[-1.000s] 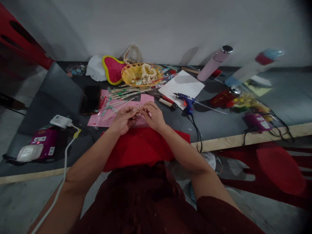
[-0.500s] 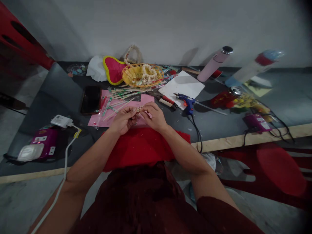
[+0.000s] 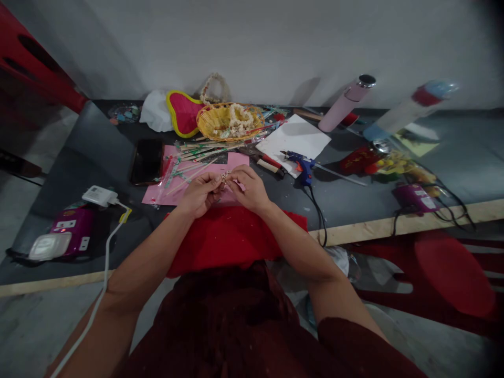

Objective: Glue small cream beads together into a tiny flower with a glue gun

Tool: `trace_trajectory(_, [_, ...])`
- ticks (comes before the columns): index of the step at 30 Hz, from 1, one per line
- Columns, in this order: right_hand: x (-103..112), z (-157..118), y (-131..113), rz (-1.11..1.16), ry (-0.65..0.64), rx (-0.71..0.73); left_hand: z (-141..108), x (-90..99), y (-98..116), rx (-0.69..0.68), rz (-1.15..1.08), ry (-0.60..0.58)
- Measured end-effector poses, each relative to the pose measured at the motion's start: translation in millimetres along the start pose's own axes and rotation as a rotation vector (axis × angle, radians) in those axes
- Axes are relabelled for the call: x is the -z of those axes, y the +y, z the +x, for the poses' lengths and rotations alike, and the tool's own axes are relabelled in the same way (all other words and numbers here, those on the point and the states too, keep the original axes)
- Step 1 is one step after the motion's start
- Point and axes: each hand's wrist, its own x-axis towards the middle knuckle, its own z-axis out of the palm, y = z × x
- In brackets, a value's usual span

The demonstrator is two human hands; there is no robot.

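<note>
the two hands are close together in front of the body, over the near side of pink paper. the left hand has its fingers bent and holds a small pale piece between thumb and finger. the right hand is also curled, with thumb and fingertips closed on the same piece from the other side. the piece is between the two hands; its exact form is too small for me to tell. just below the hands is a red cloth. beyond them, thin sticks with green bits lie partly on the pink paper, and a phone is at its left edge. to the right are pliers, and then a blue glue gun, its nozzle over white paper. behind the sticks stands a yellow basket, with cream beads inside; a red pad with yellow border is beside it, on the left. farther right, a pink bottle stands upright near the wall, and a red can is nearer. far left, a charger lies near a purple box.
</note>
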Motion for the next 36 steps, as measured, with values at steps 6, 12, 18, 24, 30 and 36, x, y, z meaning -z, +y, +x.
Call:
trace_trajectory(6, [0,0,0,0.003,-0.007,-0.002,0,1.0,-1,0.003,0.009,0.012])
trace_trajectory(12, [-1,-1,0,0.017,-0.008,0.002,1,-0.3,-1,-0.010,0.016,0.000])
trace_trajectory(18, [1,0,-1,0.038,0.013,0.002,0,0.0,1,0.005,0.028,0.014])
trace_trajectory(24, [7,1,3,0.041,0.065,-0.061,2,1.1,4,-0.005,-0.038,0.010])
trace_trajectory(30, [13,1,3,0.016,0.087,-0.145,3,4.3,1,-0.027,-0.033,-0.001])
trace_trajectory(36, [15,0,-2,0.009,0.009,-0.203,4,9.7,-2,-0.019,0.005,0.005])
